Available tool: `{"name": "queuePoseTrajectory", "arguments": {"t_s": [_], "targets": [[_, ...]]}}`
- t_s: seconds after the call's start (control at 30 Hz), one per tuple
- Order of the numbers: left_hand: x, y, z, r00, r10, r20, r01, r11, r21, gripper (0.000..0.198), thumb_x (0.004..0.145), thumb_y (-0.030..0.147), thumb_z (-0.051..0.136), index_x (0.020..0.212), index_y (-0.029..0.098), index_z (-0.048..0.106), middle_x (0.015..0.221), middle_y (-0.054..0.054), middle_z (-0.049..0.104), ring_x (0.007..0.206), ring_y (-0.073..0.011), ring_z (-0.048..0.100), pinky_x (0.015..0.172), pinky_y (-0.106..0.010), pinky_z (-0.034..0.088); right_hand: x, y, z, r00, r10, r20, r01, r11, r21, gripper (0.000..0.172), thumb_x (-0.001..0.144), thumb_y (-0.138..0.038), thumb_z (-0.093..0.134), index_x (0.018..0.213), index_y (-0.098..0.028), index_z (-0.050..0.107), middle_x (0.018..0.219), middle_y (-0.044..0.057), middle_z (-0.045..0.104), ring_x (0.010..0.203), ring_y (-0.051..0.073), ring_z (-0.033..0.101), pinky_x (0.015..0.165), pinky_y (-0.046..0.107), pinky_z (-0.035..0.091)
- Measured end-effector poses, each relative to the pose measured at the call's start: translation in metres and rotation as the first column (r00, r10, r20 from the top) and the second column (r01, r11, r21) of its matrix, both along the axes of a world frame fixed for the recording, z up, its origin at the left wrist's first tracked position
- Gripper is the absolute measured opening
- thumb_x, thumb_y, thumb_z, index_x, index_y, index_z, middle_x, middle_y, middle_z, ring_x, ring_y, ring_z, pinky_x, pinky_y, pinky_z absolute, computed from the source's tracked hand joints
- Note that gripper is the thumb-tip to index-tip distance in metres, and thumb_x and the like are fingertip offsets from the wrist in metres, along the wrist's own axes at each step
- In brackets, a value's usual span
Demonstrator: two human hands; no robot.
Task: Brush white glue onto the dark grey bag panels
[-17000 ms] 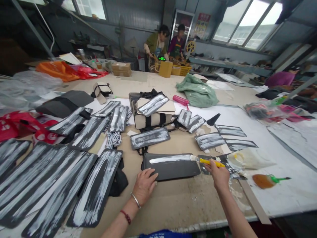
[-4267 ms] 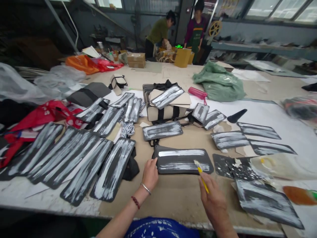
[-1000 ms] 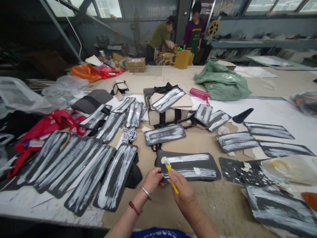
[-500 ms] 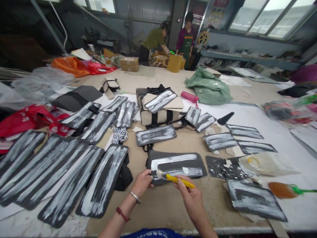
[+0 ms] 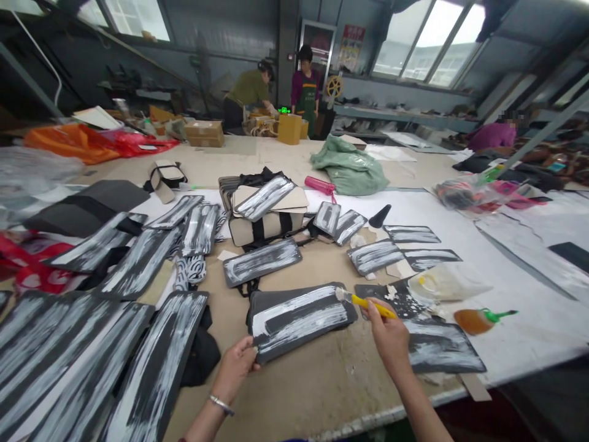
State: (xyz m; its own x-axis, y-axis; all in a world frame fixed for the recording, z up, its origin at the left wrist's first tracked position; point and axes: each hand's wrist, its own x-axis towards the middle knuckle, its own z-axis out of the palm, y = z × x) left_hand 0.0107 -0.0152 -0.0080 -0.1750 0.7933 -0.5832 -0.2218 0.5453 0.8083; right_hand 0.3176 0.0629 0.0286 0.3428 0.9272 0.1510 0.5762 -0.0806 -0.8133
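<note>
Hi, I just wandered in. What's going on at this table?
Someone is working with a brush. The right hand holds a yellow-handled brush, its bristles at the far right corner of a dark panel streaked with white. The left hand pinches that panel's near left corner. It lies askew over another dark panel, and more white-streaked panels lie around it.
</note>
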Motion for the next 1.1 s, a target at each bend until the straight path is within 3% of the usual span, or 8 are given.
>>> {"name": "queuePoseTrajectory", "arguments": {"t_s": [0.17, 0.33, 0.57, 0.67, 0.77, 0.9, 1.0, 1.1], "targets": [[-0.002, -0.003, -0.003, 1.0, 0.002, -0.017, -0.002, 1.0, 0.007, 0.027, 0.049, 0.034, 0.063, 0.069, 0.016, 0.06, 0.062, 0.001, 0.061, 0.055, -0.0126, 0.053, 0.048, -0.021, 0.044, 0.001, 0.02, -0.007, 0.998, 0.044, 0.051, -0.043, 0.999, -0.011, 0.053, 0.075, -0.063, 0.041, 0.088, -0.017, 0.063, 0.088, 0.009, 0.066, 0.075, 0.023, 0.062, 0.072, 0.035, 0.046], [0.0, -0.006, -0.006, 1.0, 0.028, -0.012, -0.028, 0.999, 0.018, 0.025, 0.048, 0.033, 0.063, 0.068, 0.017, 0.06, 0.064, 0.001, 0.063, 0.056, -0.0133, 0.054, 0.048, -0.021, 0.045, 0.018, 0.002, 0.006, 0.99, 0.017, 0.143, -0.025, 0.998, 0.051, 0.05, 0.077, -0.061, 0.041, 0.088, -0.018, 0.064, 0.09, 0.008, 0.066, 0.078, 0.023, 0.062, 0.071, 0.034, 0.047], [0.003, -0.008, -0.001, 0.999, 0.043, 0.015, -0.043, 0.999, 0.029, 0.023, 0.052, 0.028, 0.06, 0.071, 0.015, 0.061, 0.063, 0.001, 0.063, 0.054, -0.0122, 0.055, 0.047, -0.02, 0.044, -0.014, -0.051, 0.007, 0.884, 0.319, 0.343, -0.402, 0.892, 0.206, 0.03, 0.085, -0.041, 0.045, 0.094, -0.019, 0.063, 0.091, 0.006, 0.066, 0.085, 0.021, 0.062, 0.078, 0.032, 0.048], [0.004, -0.009, 0.0, 0.999, 0.03, 0.022, -0.031, 0.998, 0.051, 0.023, 0.054, 0.027, 0.057, 0.073, 0.014, 0.061, 0.063, 0.0, 0.064, 0.052, -0.0114, 0.055, 0.046, -0.02, 0.042, -0.046, -0.066, 0.013, 0.919, 0.323, 0.226, -0.36, 0.921, 0.148, 0.03, 0.084, -0.043, 0.047, 0.092, -0.02, 0.064, 0.091, 0.006, 0.066, 0.083, 0.022, 0.062, 0.075, 0.032, 0.05], [0.005, -0.01, -0.001, 0.999, 0.036, 0.026, -0.038, 0.997, 0.073, 0.024, 0.056, 0.025, 0.055, 0.076, 0.013, 0.061, 0.064, 0.0, 0.064, 0.051, -0.0113, 0.055, 0.045, -0.02, 0.042, -0.088, -0.074, 0.022, 0.934, 0.352, -0.058, -0.348, 0.935, 0.076, 0.032, 0.082, -0.046, 0.05, 0.09, -0.019, 0.065, 0.091, 0.007, 0.065, 0.083, 0.023, 0.062, 0.075, 0.035, 0.052], [0.006, -0.012, -0.004, 0.999, 0.033, 0.015, -0.034, 0.995, 0.089, 0.02, 0.058, 0.024, 0.054, 0.072, 0.013, 0.062, 0.058, 0.001, 0.061, 0.049, -0.0111, 0.053, 0.044, -0.02, 0.041, -0.141, -0.072, 0.017, 0.791, 0.359, -0.495, -0.396, 0.918, 0.031, 0.035, 0.08, -0.047, 0.053, 0.091, -0.015, 0.062, 0.094, 0.009, 0.063, 0.079, 0.022, 0.063, 0.07, 0.035, 0.055], [0.005, -0.013, -0.006, 0.998, 0.058, 0.006, -0.058, 0.994, 0.095, 0.022, 0.057, 0.023, 0.054, 0.074, 0.013, 0.063, 0.06, 0.0, 0.062, 0.05, -0.0113, 0.053, 0.045, -0.02, 0.041, -0.149, -0.062, 0.001, 0.769, 0.372, -0.52, -0.41, 0.911, 0.044, 0.036, 0.077, -0.049, 0.054, 0.088, -0.015, 0.062, 0.092, 0.009, 0.063, 0.08, 0.021, 0.062, 0.071, 0.035, 0.054], [0.004, -0.016, -0.007, 0.998, 0.068, 0.009, -0.068, 0.993, 0.1, 0.025, 0.056, 0.023, 0.054, 0.077, 0.013, 0.064, 0.066, -0.001, 0.065, 0.055, -0.0124, 0.056, 0.046, -0.02, 0.042, -0.119, -0.048, -0.013, 0.882, 0.282, -0.376, -0.294, 0.955, 0.026, 0.04, 0.076, -0.053, 0.052, 0.087, -0.015, 0.062, 0.09, 0.009, 0.064, 0.079, 0.022, 0.062, 0.073, 0.036, 0.051]]}}
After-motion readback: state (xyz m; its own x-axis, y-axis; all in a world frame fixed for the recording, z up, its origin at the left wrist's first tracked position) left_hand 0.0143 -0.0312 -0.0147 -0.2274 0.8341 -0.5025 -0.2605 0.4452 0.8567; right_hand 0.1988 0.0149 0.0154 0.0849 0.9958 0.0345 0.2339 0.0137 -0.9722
